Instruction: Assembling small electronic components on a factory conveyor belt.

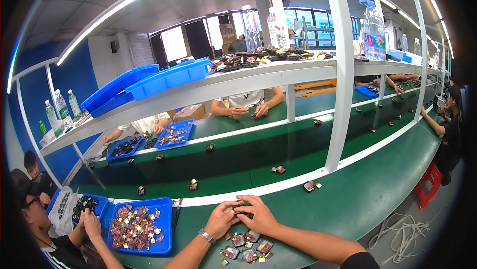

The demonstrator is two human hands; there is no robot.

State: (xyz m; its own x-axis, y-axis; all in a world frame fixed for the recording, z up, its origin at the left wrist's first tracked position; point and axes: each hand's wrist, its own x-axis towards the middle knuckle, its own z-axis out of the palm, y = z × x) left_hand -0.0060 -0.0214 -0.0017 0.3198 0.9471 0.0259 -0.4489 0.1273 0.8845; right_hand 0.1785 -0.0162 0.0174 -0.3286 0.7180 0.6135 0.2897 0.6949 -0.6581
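Observation:
My left hand [222,219], with a metal-banded wristwatch [206,235] on its wrist, is closed with bent fingers on a small black casing [244,214]. Against it from the other side, my right hand [260,216] grips the same casing, and its fingers hide much of the piece. Just below my hands, on the green table [318,224], lies a cluster of several small open casings [249,255] holding pinkish circuit boards and silver-yellow cells. Left of my forearm sits a blue tray [168,227] heaped with similar loose boards and cells.
Beyond a white rail [248,197], a dark green conveyor belt [248,157] carries scattered small assemblies [193,184]. A white post [340,95] rises at the rail, supporting a shelf [278,76] with bottles and blue trays. A co-worker's hands [89,222] work close on the left.

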